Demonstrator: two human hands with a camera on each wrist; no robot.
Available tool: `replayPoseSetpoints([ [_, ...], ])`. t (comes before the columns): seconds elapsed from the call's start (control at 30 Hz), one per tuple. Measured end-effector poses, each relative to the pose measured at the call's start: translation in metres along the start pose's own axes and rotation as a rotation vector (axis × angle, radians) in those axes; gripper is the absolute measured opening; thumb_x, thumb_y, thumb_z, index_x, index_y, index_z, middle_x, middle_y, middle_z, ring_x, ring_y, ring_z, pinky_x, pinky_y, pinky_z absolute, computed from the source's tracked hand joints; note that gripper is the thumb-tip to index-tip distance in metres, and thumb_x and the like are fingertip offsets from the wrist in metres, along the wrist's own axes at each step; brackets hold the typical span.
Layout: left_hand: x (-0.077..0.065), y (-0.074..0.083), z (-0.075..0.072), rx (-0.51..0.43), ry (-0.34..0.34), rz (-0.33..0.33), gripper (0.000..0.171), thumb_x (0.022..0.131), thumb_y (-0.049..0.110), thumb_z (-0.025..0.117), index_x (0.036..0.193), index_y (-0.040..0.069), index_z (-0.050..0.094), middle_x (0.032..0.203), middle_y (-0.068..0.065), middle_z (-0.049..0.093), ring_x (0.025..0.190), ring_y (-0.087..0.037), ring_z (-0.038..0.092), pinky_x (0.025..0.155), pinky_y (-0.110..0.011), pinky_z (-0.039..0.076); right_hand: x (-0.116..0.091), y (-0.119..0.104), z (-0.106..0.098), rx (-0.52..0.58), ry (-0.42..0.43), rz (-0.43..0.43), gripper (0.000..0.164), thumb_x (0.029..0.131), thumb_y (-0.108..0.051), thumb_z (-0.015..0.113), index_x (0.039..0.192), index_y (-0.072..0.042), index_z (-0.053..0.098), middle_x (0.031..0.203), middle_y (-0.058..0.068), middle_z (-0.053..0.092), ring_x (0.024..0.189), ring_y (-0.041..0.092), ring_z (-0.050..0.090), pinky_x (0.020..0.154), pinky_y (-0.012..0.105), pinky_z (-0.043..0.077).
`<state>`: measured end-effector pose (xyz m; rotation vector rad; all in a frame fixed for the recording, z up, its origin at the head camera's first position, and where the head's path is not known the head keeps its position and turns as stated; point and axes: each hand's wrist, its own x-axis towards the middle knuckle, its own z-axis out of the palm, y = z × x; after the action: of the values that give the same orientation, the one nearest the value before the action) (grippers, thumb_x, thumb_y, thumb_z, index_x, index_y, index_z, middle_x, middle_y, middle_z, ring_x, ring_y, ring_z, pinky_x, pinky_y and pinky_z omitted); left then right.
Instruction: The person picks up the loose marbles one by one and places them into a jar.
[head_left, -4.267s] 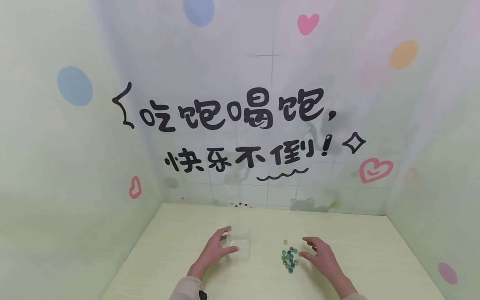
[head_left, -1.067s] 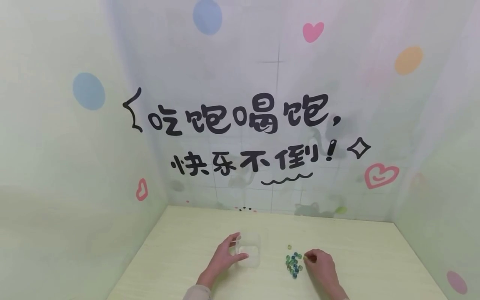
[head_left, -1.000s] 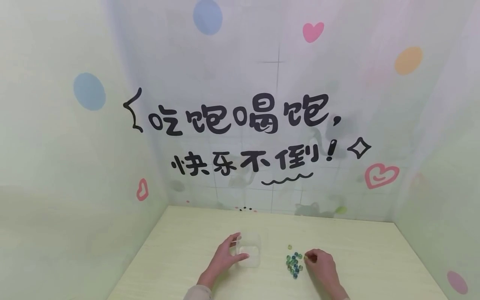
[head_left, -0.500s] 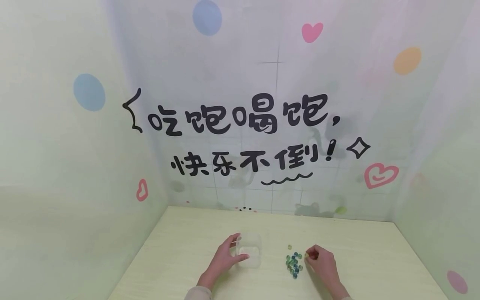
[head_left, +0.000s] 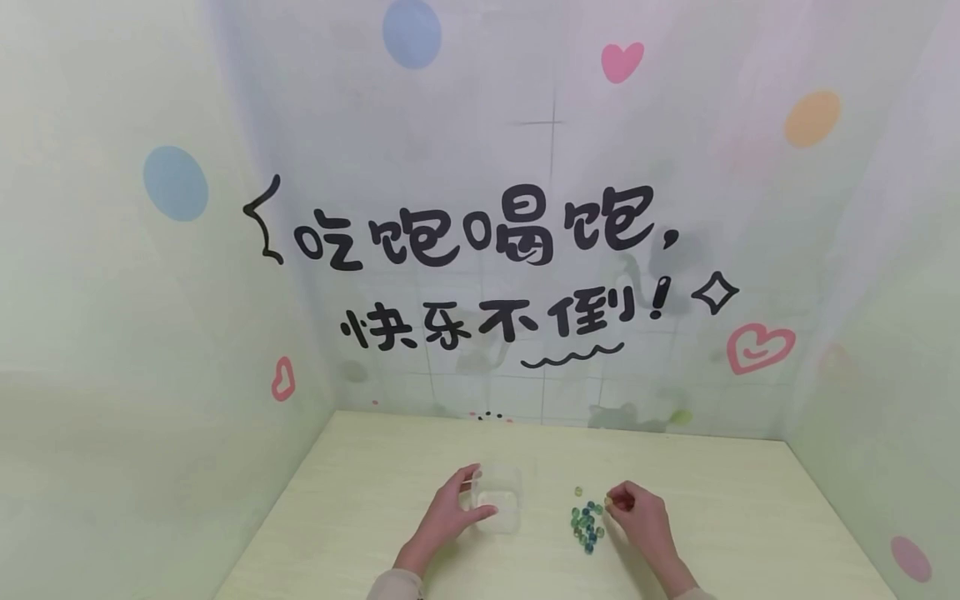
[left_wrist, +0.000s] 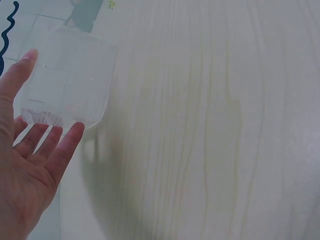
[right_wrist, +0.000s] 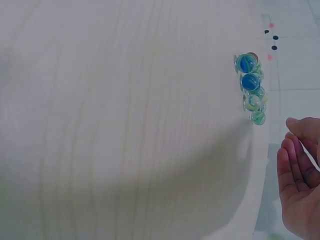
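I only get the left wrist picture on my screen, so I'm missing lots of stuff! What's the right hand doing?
Observer: In the head view, the right hand pinches a small yellowish marble at its fingertips.

Operator: Ooh! Are there more marbles?

Observer: Yes, a cluster of blue and green marbles lies on the table, between the clear container and that hand.

Operator: Are they all squished together?

Observer: Not quite: one lone marble sits apart from the cluster, farther from the person.
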<state>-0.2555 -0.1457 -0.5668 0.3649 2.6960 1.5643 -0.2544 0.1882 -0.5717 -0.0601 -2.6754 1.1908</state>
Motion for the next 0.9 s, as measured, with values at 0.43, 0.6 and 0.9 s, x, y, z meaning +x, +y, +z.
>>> replayPoseSetpoints([
  [0.43, -0.001, 0.0, 0.0, -0.003, 0.001, -0.003, 0.08, 0.084, 0.028, 0.081, 0.148, 0.002, 0.041, 0.143, -0.026, 0.051, 0.129, -0.048, 0.051, 0.104, -0.061, 0.048, 0.002, -0.008, 0.002, 0.016, 0.007, -0.023, 0.014, 0.078, 0.002, 0.075, 0.087, -0.007, 0.069, 0.08, 0.001, 0.07, 0.073, 0.006, 0.058, 0.061, 0.015, 0.05],
  [0.6, -0.001, 0.001, 0.0, 0.007, 0.002, -0.006, 0.08, 0.084, 0.029, 0.081, 0.147, 0.001, 0.041, 0.143, -0.027, 0.051, 0.129, -0.048, 0.052, 0.104, -0.061, 0.048, 0.001, -0.017, 0.0, 0.024, 0.01, -0.025, 0.014, 0.078, 0.002, 0.075, 0.087, -0.007, 0.069, 0.081, 0.001, 0.07, 0.072, 0.005, 0.058, 0.063, 0.014, 0.051],
  [0.9, 0.0, -0.001, 0.0, 0.007, -0.003, 0.012, 0.08, 0.084, 0.028, 0.081, 0.147, -0.001, 0.041, 0.142, -0.027, 0.051, 0.128, -0.048, 0.052, 0.104, -0.06, 0.048, -0.001, -0.026, 0.0, 0.036, 0.0, -0.045, 0.015, 0.078, 0.003, 0.076, 0.088, -0.006, 0.07, 0.081, 0.002, 0.071, 0.073, 0.007, 0.06, 0.064, 0.015, 0.052],
])
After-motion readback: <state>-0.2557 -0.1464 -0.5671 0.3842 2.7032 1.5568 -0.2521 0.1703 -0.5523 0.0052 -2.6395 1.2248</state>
